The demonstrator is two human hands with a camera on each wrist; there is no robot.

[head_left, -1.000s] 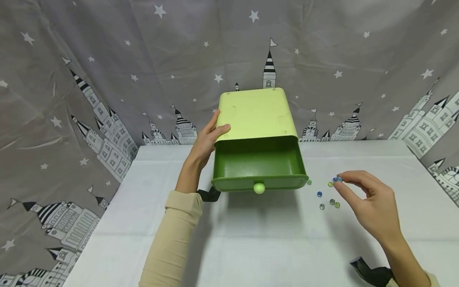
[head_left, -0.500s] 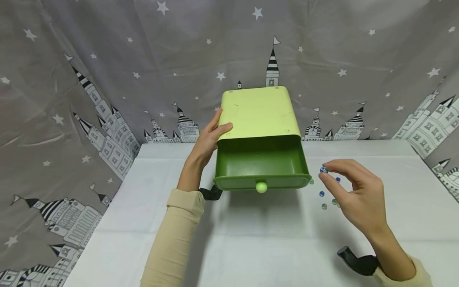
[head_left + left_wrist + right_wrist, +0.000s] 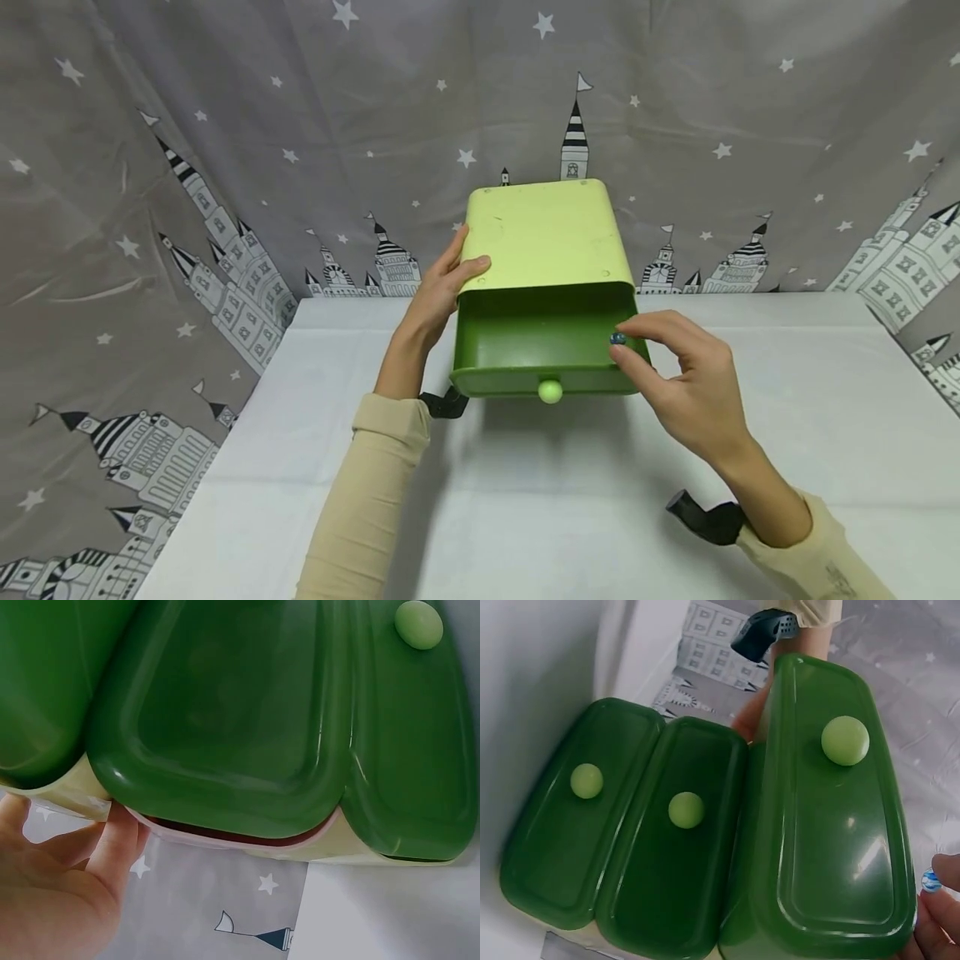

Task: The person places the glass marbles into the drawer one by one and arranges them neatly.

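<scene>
A small drawer cabinet (image 3: 547, 237) with a pale yellow-green casing stands in front of me, its green top drawer (image 3: 510, 333) pulled out. My left hand (image 3: 442, 287) grips the cabinet's upper left front edge, thumb on top and fingers along the side. Between thumb and fingertips, my right hand (image 3: 697, 387) pinches a blue marble (image 3: 617, 338) over the right part of that drawer. The right wrist view shows the marble as blue and white, beside the drawer front (image 3: 840, 840). No marbles show inside the visible part of the drawer.
Two closed drawers, the middle one (image 3: 679, 855) and the bottom one (image 3: 570, 832), sit below the pulled-out one, each with a round light-green knob. A white cloth covers the table (image 3: 540, 517). Behind it hangs a grey curtain (image 3: 337, 108) printed with castles and stars.
My right hand has carried the blue marble leftward from the loose marbles to over the drawer. It now hides the marbles on the table. My left hand keeps its hold on the cabinet.
</scene>
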